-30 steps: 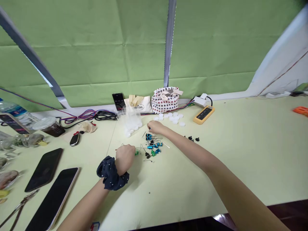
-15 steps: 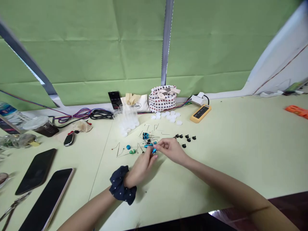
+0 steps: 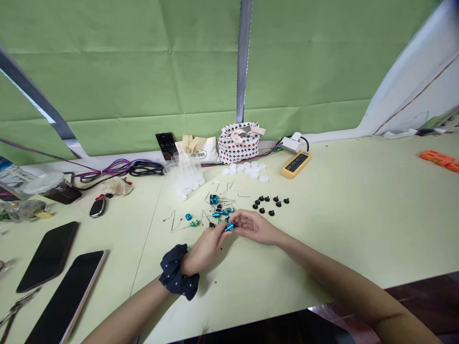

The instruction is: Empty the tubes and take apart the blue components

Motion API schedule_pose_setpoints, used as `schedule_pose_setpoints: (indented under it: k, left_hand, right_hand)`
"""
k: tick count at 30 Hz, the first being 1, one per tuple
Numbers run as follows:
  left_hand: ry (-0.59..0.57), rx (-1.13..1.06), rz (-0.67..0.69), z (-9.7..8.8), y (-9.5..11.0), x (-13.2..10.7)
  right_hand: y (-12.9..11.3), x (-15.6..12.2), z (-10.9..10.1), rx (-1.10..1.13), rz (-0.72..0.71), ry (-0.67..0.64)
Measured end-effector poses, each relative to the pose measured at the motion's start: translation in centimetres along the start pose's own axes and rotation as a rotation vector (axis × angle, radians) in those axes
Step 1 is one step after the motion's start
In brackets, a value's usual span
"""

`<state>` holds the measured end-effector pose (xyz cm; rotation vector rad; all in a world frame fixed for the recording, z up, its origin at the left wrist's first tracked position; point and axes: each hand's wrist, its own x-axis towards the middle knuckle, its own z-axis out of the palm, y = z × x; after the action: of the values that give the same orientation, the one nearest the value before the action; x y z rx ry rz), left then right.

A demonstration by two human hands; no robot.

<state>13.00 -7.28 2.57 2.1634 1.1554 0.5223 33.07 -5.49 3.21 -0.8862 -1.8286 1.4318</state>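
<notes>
My left hand (image 3: pixel 207 246), with a dark dotted scrunchie (image 3: pixel 176 273) on its wrist, and my right hand (image 3: pixel 254 226) meet over the pale table. Both pinch a small blue cylindrical part (image 3: pixel 230 226) with thin wire leads. Just beyond lies a loose pile of blue and green wired parts (image 3: pixel 219 206). A green part (image 3: pixel 195 223) and a blue bead (image 3: pixel 188 217) lie to the left of the pile.
Several black knobs (image 3: pixel 269 204) lie right of the pile, white caps (image 3: pixel 247 169) and clear plastic cups (image 3: pixel 183 176) behind it. A yellow meter (image 3: pixel 295 165), patterned pouch (image 3: pixel 238 142) and cables (image 3: pixel 118 168) line the back. Two phones (image 3: pixel 66 296) and a key fob (image 3: pixel 96 207) rest at left.
My right hand drew back from the far side of the pile and my left hand moved right. They now meet in front of the pile, holding one blue part.
</notes>
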Motion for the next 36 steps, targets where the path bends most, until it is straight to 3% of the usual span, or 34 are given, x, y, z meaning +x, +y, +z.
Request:
schedule_pose_setpoints:
  k: [2,6,11,15,19,23,28,32,36]
  left_hand:
    - [0.017,0.021,0.027,-0.05,-0.11,0.05]
    - [0.019,0.076,0.048,-0.14,-0.40,0.23]
    - [0.032,0.101,0.038,-0.30,-0.65,0.35]
    - [0.022,0.113,0.043,-0.37,-0.71,0.44]
    - [0.034,0.127,0.020,-0.37,-0.82,0.51]
    - [0.018,0.136,0.036,-0.42,-0.80,0.47]
    - [0.026,0.150,0.049,-0.48,-0.72,0.45]
    - [0.030,0.157,0.056,-0.46,-0.83,0.56]
    - [0.033,0.159,0.052,-0.43,-0.93,0.60]
  right_hand:
    - [-0.06,0.06,-0.14,0.048,-0.012,0.021]
    - [0.13,0.36,-0.04,0.013,0.146,0.065]
    - [0.27,0.56,0.01,0.124,-0.004,0.082]
    - [0.49,0.68,-0.03,0.100,0.170,0.035]
    - [0.19,0.60,-0.16,0.141,0.029,0.056]
    - [0.10,0.66,-0.16,0.135,0.172,0.036]
    - [-0.01,0.77,-0.26,0.152,0.099,0.042]
    - [-0.30,0.86,-0.37,0.137,0.239,0.057]
    - [-0.30,0.86,-0.39,0.178,0.118,0.020]
